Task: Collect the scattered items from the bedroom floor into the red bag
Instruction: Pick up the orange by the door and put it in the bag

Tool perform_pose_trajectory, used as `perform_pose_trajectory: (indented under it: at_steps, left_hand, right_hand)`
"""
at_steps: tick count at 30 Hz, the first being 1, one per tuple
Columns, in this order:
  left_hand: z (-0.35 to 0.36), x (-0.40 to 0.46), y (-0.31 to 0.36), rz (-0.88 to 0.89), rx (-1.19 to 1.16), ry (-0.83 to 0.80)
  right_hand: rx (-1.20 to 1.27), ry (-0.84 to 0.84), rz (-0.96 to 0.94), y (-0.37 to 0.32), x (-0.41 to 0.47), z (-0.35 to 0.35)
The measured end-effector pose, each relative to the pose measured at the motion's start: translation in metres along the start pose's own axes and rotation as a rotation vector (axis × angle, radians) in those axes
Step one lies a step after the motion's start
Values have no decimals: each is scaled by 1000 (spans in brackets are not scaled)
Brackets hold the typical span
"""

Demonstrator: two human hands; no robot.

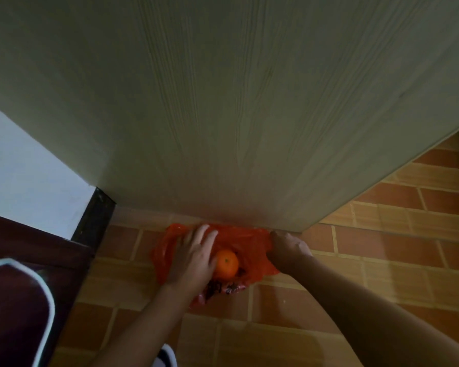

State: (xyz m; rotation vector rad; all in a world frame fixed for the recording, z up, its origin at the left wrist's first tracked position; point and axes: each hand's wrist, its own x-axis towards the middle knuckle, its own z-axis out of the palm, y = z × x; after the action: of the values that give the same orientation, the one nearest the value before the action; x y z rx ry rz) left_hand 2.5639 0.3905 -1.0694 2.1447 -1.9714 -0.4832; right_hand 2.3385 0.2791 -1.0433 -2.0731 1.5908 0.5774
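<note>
Red bag, thin and limp, is being gripped at its rim by the right hand; the orange is being steadied by the flat left hand

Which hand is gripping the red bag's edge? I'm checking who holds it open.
The right hand: its fingers curl round the red bag rim. The left hand lies flat with straight fingers beside the orange.

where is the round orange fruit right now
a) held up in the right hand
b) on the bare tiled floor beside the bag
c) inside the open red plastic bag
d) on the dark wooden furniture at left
c: the round orange fruit sits inside the open red plastic bag, next to the left hand, while the right hand pinches the bag's edge.
</note>
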Motion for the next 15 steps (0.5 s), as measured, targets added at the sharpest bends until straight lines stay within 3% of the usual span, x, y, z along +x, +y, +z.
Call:
perform_pose_trajectory:
  at_steps: [3,7,9,11,15]
  left_hand:
    - [-8,5,-20,-136,71,107]
    - [-15,3,-48,-413,187,9]
    - [-13,1,-58,-502,97,-6]
    - [-7,3,-60,-554,-142,9]
    - [-1,4,-55,-492,-230,42]
  right_hand:
    - [-21,34,-6,-2,0,-5]
    - [-29,73,-20,-6,-2,-8]
    - [-16,80,-28,-7,-4,-9]
    - [14,93,-36,-8,-4,-10]
    - [101,31,-51,-10,-5,-11]
